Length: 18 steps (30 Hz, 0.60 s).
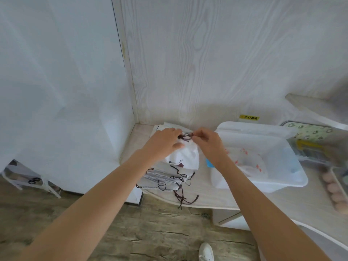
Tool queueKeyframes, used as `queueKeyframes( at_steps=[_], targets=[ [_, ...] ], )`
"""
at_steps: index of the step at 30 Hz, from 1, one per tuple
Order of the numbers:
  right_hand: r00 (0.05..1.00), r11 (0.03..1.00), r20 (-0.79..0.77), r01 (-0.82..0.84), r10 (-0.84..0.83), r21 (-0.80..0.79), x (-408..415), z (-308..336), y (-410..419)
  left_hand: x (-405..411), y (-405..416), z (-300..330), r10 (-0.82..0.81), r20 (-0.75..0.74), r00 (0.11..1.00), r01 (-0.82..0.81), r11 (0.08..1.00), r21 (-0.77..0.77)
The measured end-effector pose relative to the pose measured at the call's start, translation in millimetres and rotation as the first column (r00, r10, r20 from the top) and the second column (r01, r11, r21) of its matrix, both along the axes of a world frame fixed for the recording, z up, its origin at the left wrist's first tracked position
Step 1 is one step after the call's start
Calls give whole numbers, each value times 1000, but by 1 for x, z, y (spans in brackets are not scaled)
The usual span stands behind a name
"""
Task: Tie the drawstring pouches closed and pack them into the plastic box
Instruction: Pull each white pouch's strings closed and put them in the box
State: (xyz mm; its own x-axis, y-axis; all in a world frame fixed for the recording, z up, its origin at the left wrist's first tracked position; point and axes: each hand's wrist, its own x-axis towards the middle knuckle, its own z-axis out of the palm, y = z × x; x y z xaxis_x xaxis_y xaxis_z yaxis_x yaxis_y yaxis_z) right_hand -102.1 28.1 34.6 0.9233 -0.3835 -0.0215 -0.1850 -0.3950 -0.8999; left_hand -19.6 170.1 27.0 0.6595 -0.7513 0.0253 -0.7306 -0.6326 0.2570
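Surface (207, 196) carries box (293, 178) at right, pouch stack (162, 180) at left. Top pouch (185, 159) on stack, mid-tying. Left hand (163, 142), right hand (207, 142): each grip pinching cord (185, 136). Next, I judge: cinch knot, move pouch into box.

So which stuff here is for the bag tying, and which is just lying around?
For the job:
- pouch, its drawstring pinched by left hand and right hand
- pouch pile
- plastic box

Just lying about:
- yellow sticker
- egg tray
- patterned tray
- shoe
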Motion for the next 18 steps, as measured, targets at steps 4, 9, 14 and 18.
queueKeyframes(
  at_steps=[4,9,14,18],
  targets=[
    [985,916,-79,172,-154,363,-3,0,-12,2,-8,20,155,-250,956,-244,894,-376],
    [963,750,-260,226,-75,621,-12,-6,-36,0,-37,51,176,-533,828,-520,599,-609],
    [968,563,-241,165,63,810,-16,-14,-71,-7,-80,64,-74,-832,550,-768,346,-539],
    [967,568,-169,251,-193,784,-29,-9,-108,-15,-114,57,-44,-836,547,-794,290,-535]
  ],
)
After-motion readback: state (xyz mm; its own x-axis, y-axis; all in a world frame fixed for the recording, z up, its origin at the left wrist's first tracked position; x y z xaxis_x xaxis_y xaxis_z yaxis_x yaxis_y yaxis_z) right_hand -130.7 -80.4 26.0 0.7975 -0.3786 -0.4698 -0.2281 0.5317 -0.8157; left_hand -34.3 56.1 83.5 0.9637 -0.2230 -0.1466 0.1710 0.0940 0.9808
